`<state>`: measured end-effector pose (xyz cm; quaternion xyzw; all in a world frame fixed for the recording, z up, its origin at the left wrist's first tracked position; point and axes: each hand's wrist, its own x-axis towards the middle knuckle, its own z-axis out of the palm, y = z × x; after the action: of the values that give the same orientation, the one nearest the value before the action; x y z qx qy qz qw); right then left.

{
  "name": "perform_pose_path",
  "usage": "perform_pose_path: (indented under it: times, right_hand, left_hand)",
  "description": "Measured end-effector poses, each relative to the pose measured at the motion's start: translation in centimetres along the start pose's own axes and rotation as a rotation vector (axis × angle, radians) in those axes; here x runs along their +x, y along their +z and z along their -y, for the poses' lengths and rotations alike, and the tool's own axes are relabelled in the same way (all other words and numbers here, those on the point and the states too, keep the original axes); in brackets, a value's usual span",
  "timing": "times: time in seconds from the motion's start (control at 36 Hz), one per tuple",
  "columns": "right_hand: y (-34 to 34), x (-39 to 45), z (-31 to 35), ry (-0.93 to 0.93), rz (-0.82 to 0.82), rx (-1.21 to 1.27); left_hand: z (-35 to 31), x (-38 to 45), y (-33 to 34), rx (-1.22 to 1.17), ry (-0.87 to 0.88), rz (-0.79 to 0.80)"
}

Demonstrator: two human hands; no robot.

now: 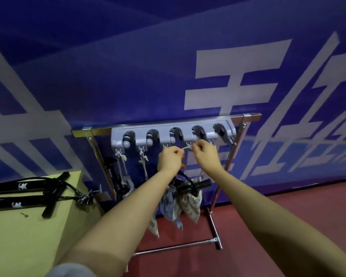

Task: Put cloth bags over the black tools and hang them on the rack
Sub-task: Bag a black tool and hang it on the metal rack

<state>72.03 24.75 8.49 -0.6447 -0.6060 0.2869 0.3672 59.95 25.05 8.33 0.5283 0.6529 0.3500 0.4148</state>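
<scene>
White cord runs taut between your two hands, just under the grey holder strip on the rack. Your left hand has its fingers curled shut, pinching the cord's near end; your right hand pinches the other end at the hook below the fourth slot.

Below your wrists, at 6 o'clock from the hands, a black tool hangs part-covered in a pale printed cloth bag. Its long axis runs roughly vertical, bag tip down; the handle crosspiece sticks out sideways toward 3 o'clock. A bluish bag hangs touching it on the left. Your left forearm crosses in front of both.

At 9 o'clock of your hands, two more cords dangle from the first two hooks, with bagged tools hanging below them.

At 8 o'clock, two uncovered black tools lie on the yellow-green table, long axes near horizontal, their hoses curling toward the table's right edge. Blue banner with white lettering backs the rack; the floor is red.
</scene>
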Motion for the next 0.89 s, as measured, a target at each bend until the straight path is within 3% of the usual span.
perform_pose_path:
  times: [0.47,0.67,0.89]
  right_hand:
    - [1.8,2.9,-4.4,0.062,0.133,-0.194]
    - [2.1,1.2,-4.5,0.181,0.237,-0.269]
    - [5.1,-2.0,-0.7,0.121,0.258,-0.199]
  left_hand:
    - [2.2,3.0,3.8,0.087,-0.113,-0.032]
    - [3.0,0.5,1.4,0.058,-0.113,-0.044]
    - [5.4,-2.5,-4.5,0.089,-0.11,-0.079]
